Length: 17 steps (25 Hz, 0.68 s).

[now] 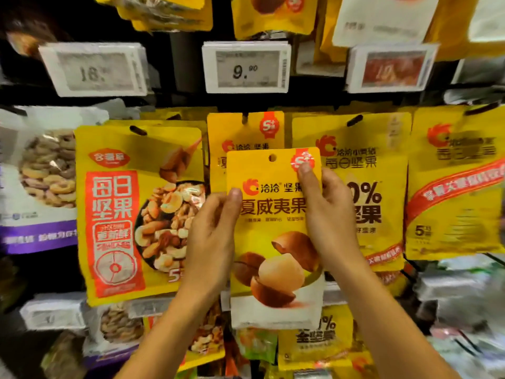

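Note:
A yellow macadamia nut pouch [273,242] with a round hang hole at its top is held upright in front of the shelf. My left hand [213,231] pinches its left edge, thumb on the front. My right hand [328,212] grips its right edge, thumb near the red badge at the top corner. Directly behind it, an identical pouch [246,132] hangs on a hook [244,117]. The held pouch's hole sits below that hook, off it.
Hanging snack bags fill the rack: a yellow mixed-nut bag [136,209] at left, a yellow nut bag [377,165] at right, another [453,187] further right. White price tags [247,67] run along the rail above. More bags hang below.

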Available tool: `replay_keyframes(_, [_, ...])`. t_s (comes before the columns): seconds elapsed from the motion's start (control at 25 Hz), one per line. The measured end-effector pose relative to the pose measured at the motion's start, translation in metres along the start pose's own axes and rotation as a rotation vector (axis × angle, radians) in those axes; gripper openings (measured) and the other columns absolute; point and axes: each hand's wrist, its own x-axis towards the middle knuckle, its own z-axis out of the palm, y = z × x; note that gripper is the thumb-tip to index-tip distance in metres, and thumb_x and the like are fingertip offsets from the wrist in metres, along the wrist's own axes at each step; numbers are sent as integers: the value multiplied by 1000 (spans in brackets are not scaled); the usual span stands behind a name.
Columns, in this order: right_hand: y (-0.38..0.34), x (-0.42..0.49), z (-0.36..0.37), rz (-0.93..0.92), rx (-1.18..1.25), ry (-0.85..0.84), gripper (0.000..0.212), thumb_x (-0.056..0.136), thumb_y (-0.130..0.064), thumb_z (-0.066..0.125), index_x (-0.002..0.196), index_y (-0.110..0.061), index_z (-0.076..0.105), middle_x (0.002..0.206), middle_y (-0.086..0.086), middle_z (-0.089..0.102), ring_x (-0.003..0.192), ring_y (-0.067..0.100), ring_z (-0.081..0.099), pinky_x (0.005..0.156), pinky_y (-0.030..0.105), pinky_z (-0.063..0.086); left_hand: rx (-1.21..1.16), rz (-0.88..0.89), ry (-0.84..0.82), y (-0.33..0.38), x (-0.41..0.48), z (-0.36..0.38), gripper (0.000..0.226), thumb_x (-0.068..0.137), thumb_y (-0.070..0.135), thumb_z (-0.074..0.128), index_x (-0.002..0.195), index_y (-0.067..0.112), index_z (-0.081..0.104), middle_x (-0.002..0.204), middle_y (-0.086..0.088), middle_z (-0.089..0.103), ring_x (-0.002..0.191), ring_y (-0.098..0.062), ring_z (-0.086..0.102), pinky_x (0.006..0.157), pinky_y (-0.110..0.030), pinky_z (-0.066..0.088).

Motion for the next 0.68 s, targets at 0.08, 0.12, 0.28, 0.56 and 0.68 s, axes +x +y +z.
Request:
replay_keyframes(0.08, [-12,14,2,-79,21,-24,39,96,-33,44,91,5,54,91,32,60,86,45,59,68,56,50,-24,36,114,11,10,13,34,86,44,47,76,14,56,67,14,62,63,5,55,55,-13,42])
replay_keyframes(0.12, [-18,22,5,-112,38,-26,39,97,-31,44,88,7,52,89,33,60,83,47,58,64,54,50,-27,67,157,17,16,14,33,90,43,48,73,15,53,64,12,58,60,2,51,53,-16,40])
replay_keyframes(0.28, [-30,48,27,-87,66,-50,31,97,-28,47,75,-7,51,69,18,54,62,27,52,54,38,39,28,117,294,24,45,5,30,96,30,47,71,14,50,68,4,52,65,-7,47,61,-30,39])
replay_keyframes(0.56, [-17,62,38,45,26,1,31,96,-33,46,78,-9,52,71,16,51,64,25,49,58,35,35,41,-31,241,13,71,2,31,96,26,50,65,20,54,58,10,60,58,-7,53,60,-33,44])
replay_keyframes(0.68, [-20,66,42,65,-3,12,30,97,-32,46,78,-10,52,73,17,53,66,26,51,60,36,37,5,-28,238,13,75,-1,31,95,27,52,68,12,56,65,-4,63,64,-14,55,60,-38,46])
